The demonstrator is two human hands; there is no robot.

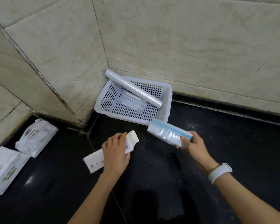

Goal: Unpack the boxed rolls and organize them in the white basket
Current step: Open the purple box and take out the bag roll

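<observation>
A white perforated basket [166, 101] stands in the tiled corner on the black counter. A long clear roll [132, 88] leans across it, one end over the back left rim. Flat clear bags with blue lines [131, 101] lie on the basket floor. My right hand [194, 145] grips one end of a short clear roll with a blue edge [166, 133], held just in front of the basket. My left hand [116, 155] clasps a long white carton [95, 162] with its end flap open, resting on the counter.
A white packet [36, 138] and a white printed box [4, 168] sit at the left edge of the black counter [233, 143]. Beige tiled walls close the corner behind the basket. A white band is on my right wrist.
</observation>
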